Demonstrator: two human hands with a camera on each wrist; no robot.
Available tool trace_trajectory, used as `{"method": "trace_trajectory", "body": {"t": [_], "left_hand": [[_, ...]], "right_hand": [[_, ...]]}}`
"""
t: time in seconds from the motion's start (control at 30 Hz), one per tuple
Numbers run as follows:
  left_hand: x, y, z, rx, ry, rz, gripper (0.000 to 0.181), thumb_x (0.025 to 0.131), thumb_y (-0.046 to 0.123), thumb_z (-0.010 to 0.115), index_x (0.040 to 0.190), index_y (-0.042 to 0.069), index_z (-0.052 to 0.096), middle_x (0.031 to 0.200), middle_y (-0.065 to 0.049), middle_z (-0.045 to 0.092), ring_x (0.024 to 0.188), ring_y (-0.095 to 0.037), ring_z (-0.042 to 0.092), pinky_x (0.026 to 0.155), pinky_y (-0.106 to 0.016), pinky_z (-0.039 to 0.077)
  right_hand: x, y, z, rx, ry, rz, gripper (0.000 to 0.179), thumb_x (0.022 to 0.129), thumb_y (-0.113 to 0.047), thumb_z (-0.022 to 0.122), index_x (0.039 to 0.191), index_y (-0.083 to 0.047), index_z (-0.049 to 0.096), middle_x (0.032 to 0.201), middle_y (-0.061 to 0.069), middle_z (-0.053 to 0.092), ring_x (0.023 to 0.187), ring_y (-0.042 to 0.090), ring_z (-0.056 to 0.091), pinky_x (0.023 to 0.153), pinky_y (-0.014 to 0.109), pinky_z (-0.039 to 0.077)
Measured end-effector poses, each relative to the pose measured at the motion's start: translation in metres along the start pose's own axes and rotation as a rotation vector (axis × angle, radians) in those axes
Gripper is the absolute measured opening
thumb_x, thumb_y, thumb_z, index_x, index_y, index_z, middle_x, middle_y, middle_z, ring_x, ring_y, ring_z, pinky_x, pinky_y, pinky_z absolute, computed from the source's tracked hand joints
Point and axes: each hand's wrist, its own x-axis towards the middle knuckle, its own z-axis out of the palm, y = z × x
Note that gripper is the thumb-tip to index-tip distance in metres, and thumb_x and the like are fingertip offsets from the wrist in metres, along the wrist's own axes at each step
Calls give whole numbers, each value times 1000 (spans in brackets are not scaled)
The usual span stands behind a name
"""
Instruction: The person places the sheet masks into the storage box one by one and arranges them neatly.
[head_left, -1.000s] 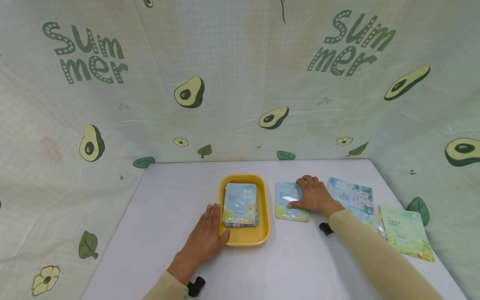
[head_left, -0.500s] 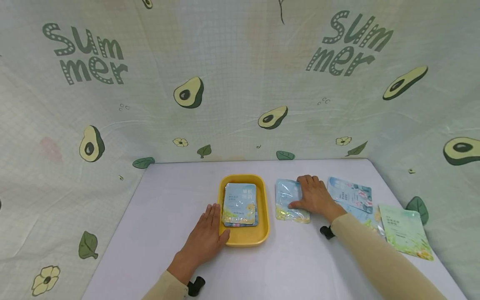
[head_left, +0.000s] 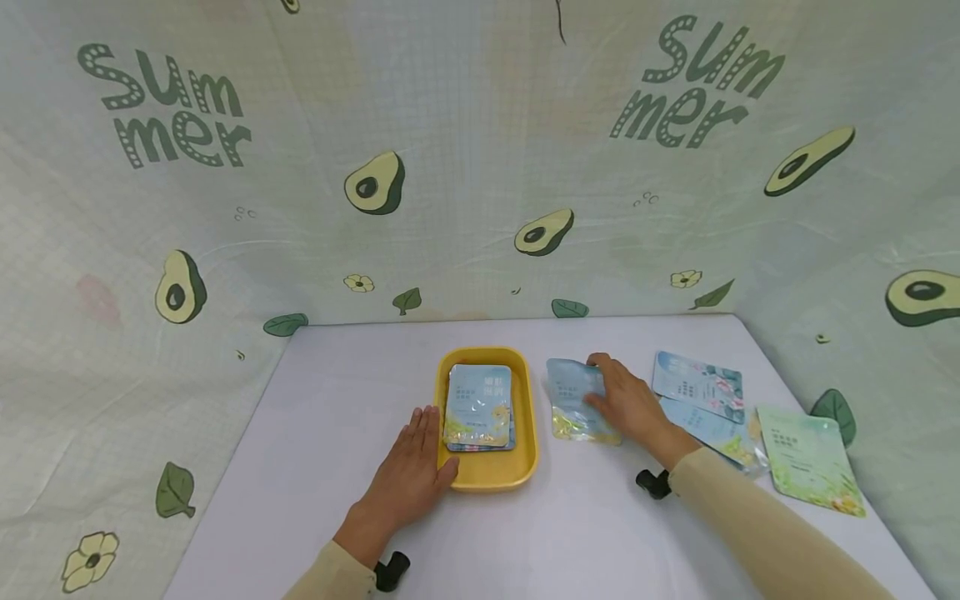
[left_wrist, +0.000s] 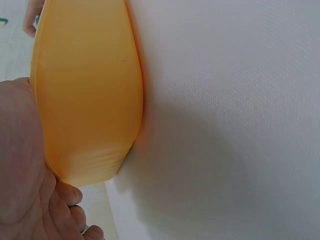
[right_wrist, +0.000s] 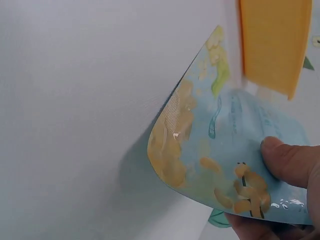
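Packet (head_left: 572, 404) stood partly lifted in your right hand (head_left: 630, 408), just right of the tray (head_left: 491, 476); the head view lost its right edge behind your fingers. The right wrist view alone showed the pinch plainly: thumb (right_wrist: 290, 162) on the printed face, fingers beneath, their tips hidden. Lettering there was faint and blurred, and the tray ran off the top.

Your left hand (head_left: 411, 471) rested against the tray's left side, fingers straight in the head view. The left wrist view cut off part of the palm but showed the outer wall (left_wrist: 90, 95), which the head view hid, and a sliver of your right hand.

Inside the tray, a top packet (head_left: 478, 404) covered nearly all of a bottom packet (head_left: 513, 439). Farther right, a floral packet (head_left: 699, 386) overlapped a blue packet (head_left: 701, 427), beside a green packet (head_left: 810, 460); their small print was unreadable. The frame cut off both sleeves (head_left: 765, 533).
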Motion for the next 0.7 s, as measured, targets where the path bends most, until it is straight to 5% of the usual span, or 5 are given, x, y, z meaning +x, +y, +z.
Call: {"method": "trace_trajectory", "body": {"t": [0.13,0.37,0.57,0.7], "left_hand": [[0,-1,0,7,1,-2,83,109,46,49,166,-4,17,173,-23,24,163,-38,18,129,-55,28],[0,-1,1,-1,-1,-5,83,109,46,50,167,-4,17,173,-23,24,163,-38,18,129,-55,27],[0,0,0,-11,-1,-10,83,109,46,50,167,-4,17,173,-22,25,163,-38,18,129,-55,27],[-1,1,-1,-16,1,-7,82,109,45,50,166,-5,17,173,-23,24,163,-38,18,129,-55,27]], "right_hand": [[-1,-7,-3,29,33,-5,65,94,-14,81,148,-12,44,120,19,66,88,26,61,81,50,58],[1,-17,-1,57,85,48,58,96,-13,79,146,-11,50,112,20,68,84,28,65,75,47,58],[5,-18,2,93,76,102,45,98,-12,75,139,-5,59,130,27,71,113,43,71,96,58,58],[6,-16,2,142,47,165,43,100,-12,72,141,-7,60,133,28,69,116,44,71,98,59,57]]}}
